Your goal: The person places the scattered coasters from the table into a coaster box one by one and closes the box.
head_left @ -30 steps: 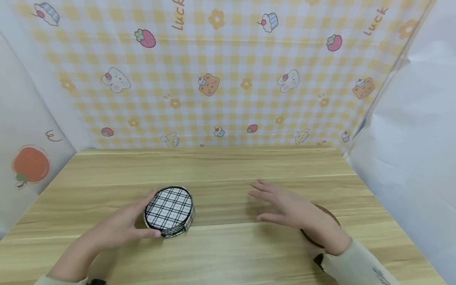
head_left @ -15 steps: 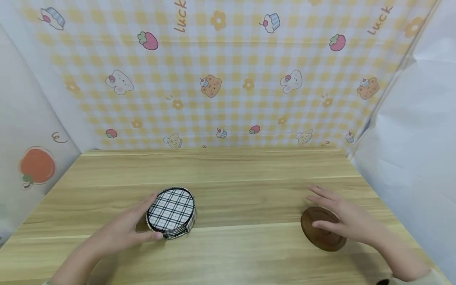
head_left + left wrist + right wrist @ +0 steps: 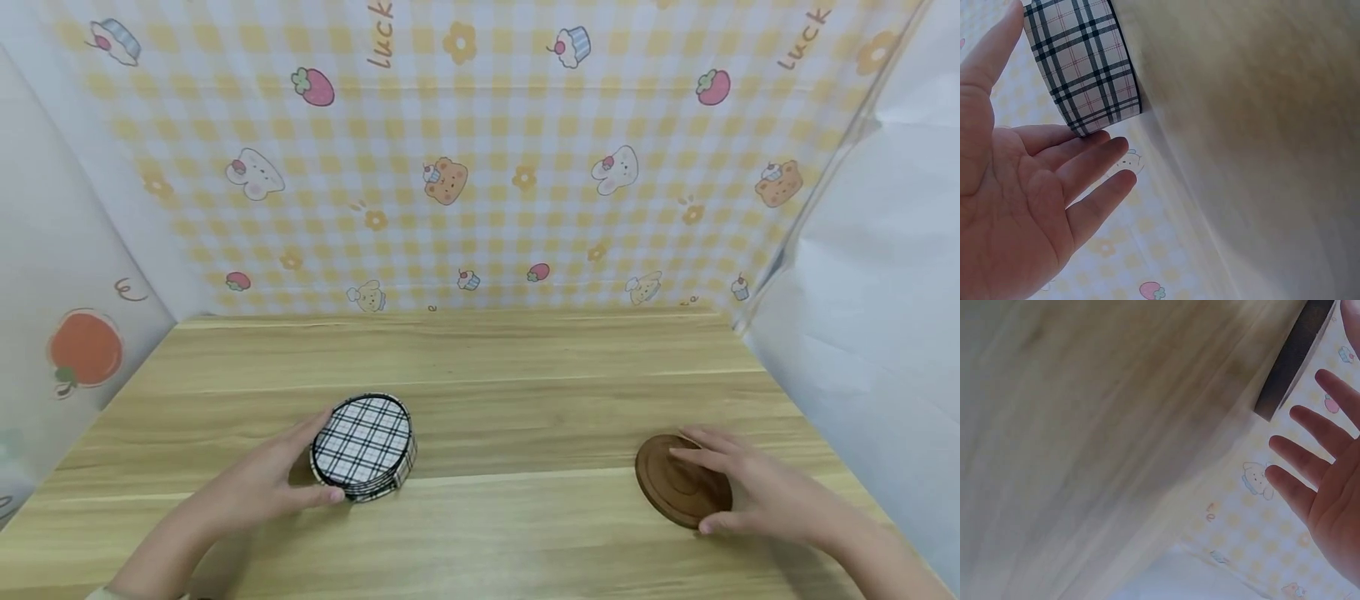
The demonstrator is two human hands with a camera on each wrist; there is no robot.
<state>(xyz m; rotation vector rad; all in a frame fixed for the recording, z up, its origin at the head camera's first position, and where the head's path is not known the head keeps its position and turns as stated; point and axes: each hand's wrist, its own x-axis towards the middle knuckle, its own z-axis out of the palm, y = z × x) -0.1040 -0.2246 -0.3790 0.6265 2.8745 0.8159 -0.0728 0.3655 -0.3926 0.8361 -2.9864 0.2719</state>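
A round plaid coaster holder (image 3: 363, 442), white with black lines, stands on the table at left of centre. My left hand (image 3: 258, 487) holds it from the left, thumb at its near edge and fingers at its far side. Close up in the left wrist view, the plaid side wall (image 3: 1088, 62) lies between thumb and fingers. At the right lies a round brown wooden disc (image 3: 663, 479) with ring-shaped grooves. My right hand (image 3: 765, 492) is spread at its right side, fingertips over the far part and thumb by the near rim. The right wrist view shows the disc's dark edge (image 3: 1291, 359) beyond extended fingers.
The wood-grain table (image 3: 510, 533) runs back to a yellow checked cloth (image 3: 480, 125) with cartoon prints. White sheets stand as walls on the left (image 3: 45, 208) and right (image 3: 885, 292). Bare tabletop separates the coaster holder from the disc.
My right hand has moved right, from mid-table to the brown disc, uncovering much of it, then lower around its right side. My left hand stays at the coaster holder.
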